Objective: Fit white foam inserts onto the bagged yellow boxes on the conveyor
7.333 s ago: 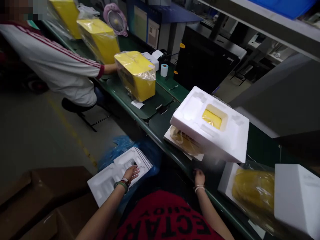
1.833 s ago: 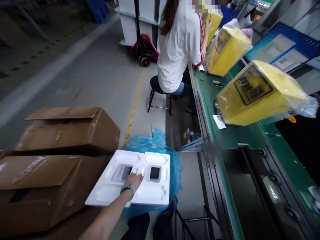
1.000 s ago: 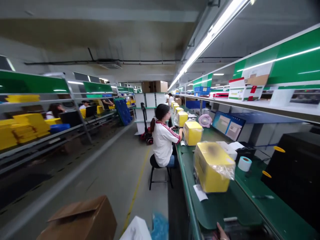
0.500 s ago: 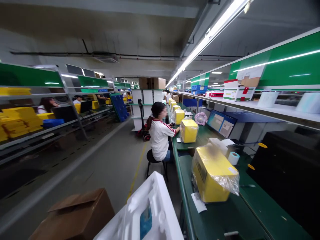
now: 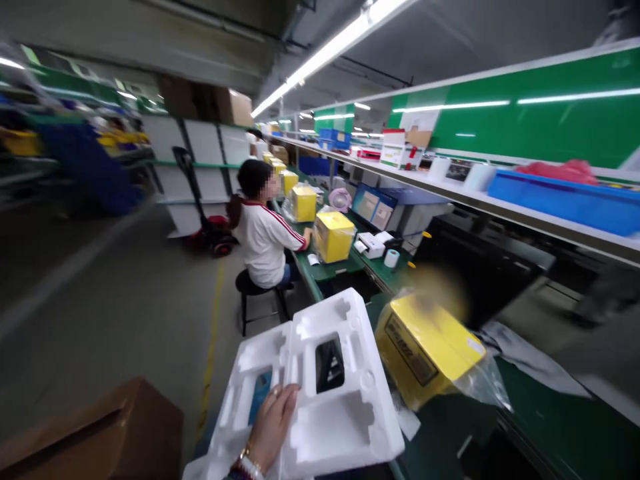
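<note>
Spotting the left hand point(image 5: 273, 420) on a white foam insert point(image 5: 325, 393), its bottom cut off, beside a bagged yellow box point(image 5: 425, 347); can't tell if it's gripping, right hand's out of frame.

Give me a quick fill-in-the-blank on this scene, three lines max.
The left hand rests on a tray made of white ____.
The box beside that tray is ____ under clear plastic.
The co-worker sits on a black ____.

Missing words: foam; yellow; stool.
</note>
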`<state>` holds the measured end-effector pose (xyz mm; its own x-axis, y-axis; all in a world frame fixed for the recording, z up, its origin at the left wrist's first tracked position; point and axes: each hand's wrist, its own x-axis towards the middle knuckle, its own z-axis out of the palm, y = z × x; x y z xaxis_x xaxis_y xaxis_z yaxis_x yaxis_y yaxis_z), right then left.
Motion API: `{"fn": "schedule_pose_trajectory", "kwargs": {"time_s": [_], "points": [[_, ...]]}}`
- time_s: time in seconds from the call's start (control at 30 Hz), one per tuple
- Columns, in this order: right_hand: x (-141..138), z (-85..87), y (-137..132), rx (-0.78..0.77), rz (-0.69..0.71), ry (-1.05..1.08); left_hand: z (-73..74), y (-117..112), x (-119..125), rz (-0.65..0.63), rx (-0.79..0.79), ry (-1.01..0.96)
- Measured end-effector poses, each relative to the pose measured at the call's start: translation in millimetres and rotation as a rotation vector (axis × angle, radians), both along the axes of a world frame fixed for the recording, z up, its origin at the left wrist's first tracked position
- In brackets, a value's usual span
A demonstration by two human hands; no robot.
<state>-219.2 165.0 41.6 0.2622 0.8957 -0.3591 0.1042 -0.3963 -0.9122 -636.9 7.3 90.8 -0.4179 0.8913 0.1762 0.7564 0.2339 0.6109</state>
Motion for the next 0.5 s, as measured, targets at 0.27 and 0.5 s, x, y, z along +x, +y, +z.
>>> {"fn": "schedule_pose_trajectory", "kwargs": {"time_s": [0.27,0.5], "points": [[-33.3,171.5,-68.7,0.63,0.275,-0.722,18.9,5.5,19.6,-0.353,0.362,0.574],[-105.0,246.0,-16.7,0.531,0.949,-1.306,36.6,-9.2,41.9,-0.555,0.461,0.67]]}}
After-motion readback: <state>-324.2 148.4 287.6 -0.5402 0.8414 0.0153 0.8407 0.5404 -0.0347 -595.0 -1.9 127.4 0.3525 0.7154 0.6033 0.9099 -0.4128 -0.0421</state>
